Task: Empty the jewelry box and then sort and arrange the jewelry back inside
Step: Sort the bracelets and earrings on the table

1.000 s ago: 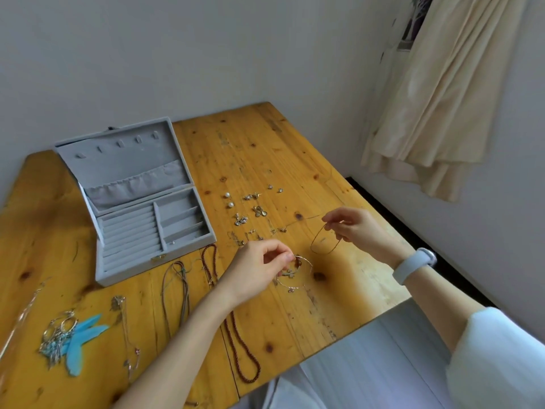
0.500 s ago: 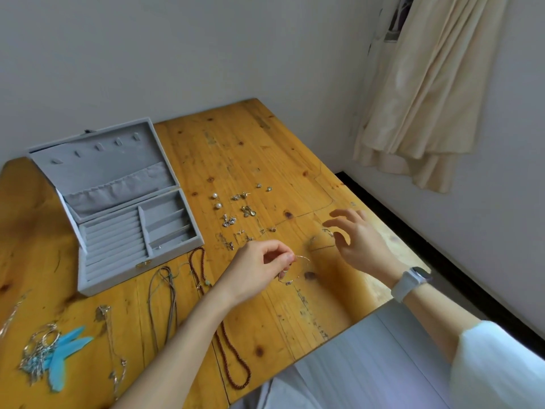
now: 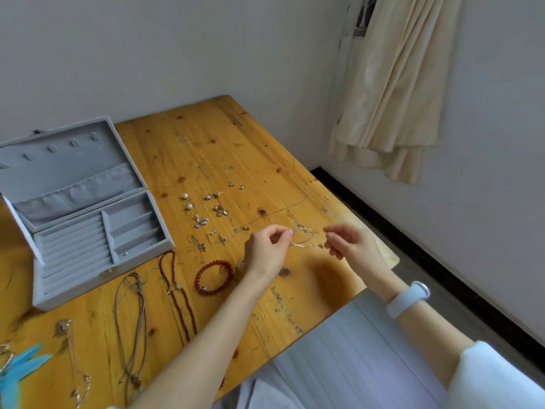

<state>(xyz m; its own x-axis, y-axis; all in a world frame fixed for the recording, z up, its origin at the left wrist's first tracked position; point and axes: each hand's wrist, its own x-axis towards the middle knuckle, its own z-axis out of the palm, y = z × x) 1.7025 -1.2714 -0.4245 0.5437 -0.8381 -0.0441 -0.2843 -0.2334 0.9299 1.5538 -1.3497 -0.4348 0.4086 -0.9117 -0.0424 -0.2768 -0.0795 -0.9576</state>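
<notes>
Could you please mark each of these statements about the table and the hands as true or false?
1. The grey velvet jewelry box stands open. True.
2. Both hands pinch the thin gold chain bracelet. True: the left hand and right hand hold its ends above the wooden table.
3. The red beaded bracelet lies inside the box. False: it lies on the table, near the left wrist.
4. The two white pearl earrings lie on the table. True.
5. The pale blue wristband is on the left wrist. False: it is on the right wrist.
</notes>
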